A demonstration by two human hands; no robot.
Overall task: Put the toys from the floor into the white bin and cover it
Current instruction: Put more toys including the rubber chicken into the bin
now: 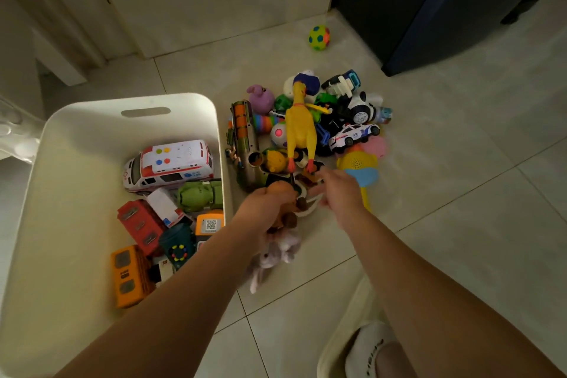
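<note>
We're mid-pickup: the left hand is clenched around a clump of small brown and grey soft toys just off the white bin, while the right hand reaches into the near edge of the toy pile on the floor, too blurred to tell what its fingers have. Next, I'd say, the left swings over the rim and drops its load. The bin stands open, about half full of toy vehicles, an ambulance on top, no lid visible.
</note>
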